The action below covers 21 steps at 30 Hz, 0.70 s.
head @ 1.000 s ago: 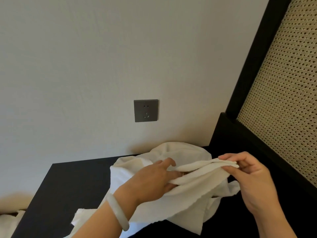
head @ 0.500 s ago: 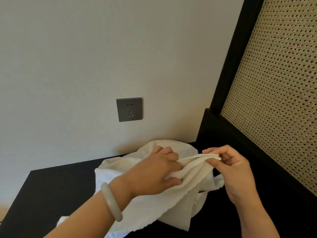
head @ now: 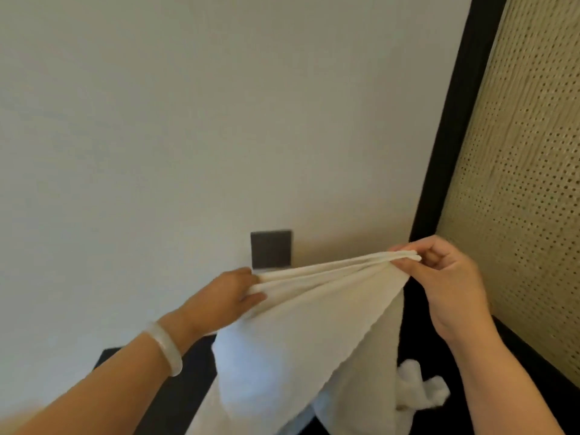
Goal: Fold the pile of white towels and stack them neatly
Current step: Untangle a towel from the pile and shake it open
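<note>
Just below the wall socket [head: 271, 248], the white towel [head: 314, 328] hangs above the dark bench [head: 175, 384], its bunched top edge stretched between left hand [head: 224, 296] and right hand [head: 448, 277], both with fingers pinched tight on it.

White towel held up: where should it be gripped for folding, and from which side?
By the two ends of its bunched top edge, each pinched from its outer side, as the left hand and right hand do: the white towel hangs free below that taut edge.
</note>
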Motion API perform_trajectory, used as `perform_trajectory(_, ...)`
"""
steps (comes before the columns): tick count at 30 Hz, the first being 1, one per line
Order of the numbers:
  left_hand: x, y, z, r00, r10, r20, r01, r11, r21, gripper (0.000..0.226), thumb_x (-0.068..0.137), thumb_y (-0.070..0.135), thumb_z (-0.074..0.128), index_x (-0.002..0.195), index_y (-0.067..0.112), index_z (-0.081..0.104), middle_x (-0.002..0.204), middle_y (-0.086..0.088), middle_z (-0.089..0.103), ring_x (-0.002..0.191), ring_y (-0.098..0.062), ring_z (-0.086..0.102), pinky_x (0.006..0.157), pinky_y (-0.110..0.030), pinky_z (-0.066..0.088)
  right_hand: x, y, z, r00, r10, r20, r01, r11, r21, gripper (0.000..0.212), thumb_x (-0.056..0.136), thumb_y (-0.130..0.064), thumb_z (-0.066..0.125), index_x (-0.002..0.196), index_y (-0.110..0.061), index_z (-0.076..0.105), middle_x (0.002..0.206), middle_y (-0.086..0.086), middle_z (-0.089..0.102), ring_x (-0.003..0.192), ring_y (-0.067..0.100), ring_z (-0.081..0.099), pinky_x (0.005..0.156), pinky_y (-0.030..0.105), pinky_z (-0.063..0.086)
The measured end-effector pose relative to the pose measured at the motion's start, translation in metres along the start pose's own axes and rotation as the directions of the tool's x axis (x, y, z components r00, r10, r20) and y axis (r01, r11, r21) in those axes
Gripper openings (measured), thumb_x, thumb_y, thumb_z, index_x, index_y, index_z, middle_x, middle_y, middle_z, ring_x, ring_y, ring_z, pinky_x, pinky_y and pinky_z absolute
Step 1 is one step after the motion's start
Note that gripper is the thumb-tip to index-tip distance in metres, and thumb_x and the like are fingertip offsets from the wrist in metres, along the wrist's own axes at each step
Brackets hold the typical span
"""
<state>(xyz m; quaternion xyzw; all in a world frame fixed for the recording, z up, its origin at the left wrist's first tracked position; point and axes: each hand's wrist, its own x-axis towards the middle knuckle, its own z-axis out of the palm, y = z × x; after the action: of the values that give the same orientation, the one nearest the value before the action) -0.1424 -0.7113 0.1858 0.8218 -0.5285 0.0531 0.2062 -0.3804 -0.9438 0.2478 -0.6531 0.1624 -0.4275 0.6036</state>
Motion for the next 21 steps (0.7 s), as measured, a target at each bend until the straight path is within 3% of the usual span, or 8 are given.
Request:
perform_trajectory(3, 0.011, 0.005, -0.074, 0.975, 0.004, -0.222, 0.007, 0.999, 0.049, 0.052, 0.084, 0.066, 0.035, 0.086, 0.023, 0.063, 0.077, 0.012, 0.047, 0.065, -0.007, 0.05, 0.061, -0.015, 0.038, 0.031, -0.039, 0.014, 0.997, -0.075, 0.008, 0.075, 0.997, 0.029, 0.015, 0.069, -0.007, 0.079, 0.077, -0.014, 0.068, 0.088, 0.013, 0.074, 0.077, 0.018, 0.068, 0.07, 0.027, 0.055)
perform_trajectory(7, 0.025, 0.03, -0.177, 0.939, 0.042, -0.341, 0.011, 0.988, 0.152, 0.026, 0.09, 0.051, 0.055, 0.073, 0.032, 0.05, 0.076, 0.009, 0.048, 0.068, -0.007, 0.051, 0.062, -0.018, 0.037, 0.07, -0.104, 0.03, 0.985, -0.17, 0.005, 0.17, 0.985, 0.0, 0.01, 0.081, 0.004, 0.073, 0.081, -0.004, 0.067, 0.083, 0.014, 0.073, 0.073, 0.021, 0.065, 0.072, 0.034, 0.048)
perform_trajectory(11, 0.039, 0.076, -0.275, 0.844, 0.135, -0.52, 0.001, 0.967, 0.253, 0.034, 0.091, 0.032, 0.068, 0.067, 0.037, 0.044, 0.074, 0.01, 0.048, 0.067, -0.004, 0.047, 0.06, -0.018, 0.033, 0.1, -0.182, 0.034, 0.958, -0.285, 0.008, 0.285, 0.958, 0.014, 0.014, 0.083, 0.001, 0.073, 0.09, 0.006, 0.062, 0.09, 0.019, 0.072, 0.077, 0.022, 0.064, 0.071, 0.032, 0.047)
perform_trajectory(13, 0.042, 0.1, -0.303, 0.796, 0.171, -0.581, -0.016, 0.965, 0.262, 0.033, 0.089, 0.029, 0.071, 0.067, 0.034, 0.046, 0.073, 0.01, 0.046, 0.066, -0.005, 0.045, 0.06, -0.014, 0.032, 0.107, -0.212, 0.034, 0.946, -0.324, 0.002, 0.324, 0.945, 0.048, 0.012, 0.084, 0.001, 0.072, 0.088, 0.003, 0.061, 0.092, 0.021, 0.071, 0.08, 0.025, 0.062, 0.075, 0.037, 0.048)
perform_trajectory(16, 0.034, 0.108, -0.299, 0.874, 0.118, -0.471, -0.011, 0.975, 0.224, 0.027, 0.079, 0.053, 0.066, 0.07, 0.034, 0.05, 0.076, 0.01, 0.048, 0.072, -0.013, 0.048, 0.063, -0.01, 0.033, 0.105, -0.22, 0.028, 0.945, -0.327, 0.019, 0.327, 0.945, 0.007, 0.014, 0.086, 0.002, 0.071, 0.083, -0.006, 0.059, 0.086, 0.019, 0.067, 0.073, 0.024, 0.059, 0.069, 0.035, 0.045)
perform_trajectory(18, 0.018, 0.094, -0.268, 0.94, 0.056, -0.337, 0.001, 0.986, 0.168, 0.041, 0.067, 0.071, 0.055, 0.078, 0.032, 0.06, 0.082, 0.01, 0.055, 0.077, -0.009, 0.054, 0.067, -0.011, 0.036, 0.097, -0.196, 0.02, 0.964, -0.256, 0.069, 0.261, 0.962, -0.077, 0.013, 0.086, 0.002, 0.071, 0.085, -0.005, 0.06, 0.077, 0.013, 0.064, 0.059, 0.017, 0.054, 0.054, 0.027, 0.041)
perform_trajectory(21, -0.011, 0.067, -0.211, 0.986, -0.017, -0.164, 0.036, 0.993, 0.114, 0.031, 0.068, 0.07, 0.063, 0.075, 0.041, 0.057, 0.081, 0.013, 0.054, 0.073, 0.001, 0.053, 0.066, -0.012, 0.036, 0.08, -0.139, 0.012, 0.974, -0.121, 0.189, 0.164, 0.959, -0.232, 0.009, 0.086, 0.004, 0.07, 0.089, 0.004, 0.061, 0.07, 0.011, 0.061, 0.052, 0.015, 0.052, 0.046, 0.015, 0.039)
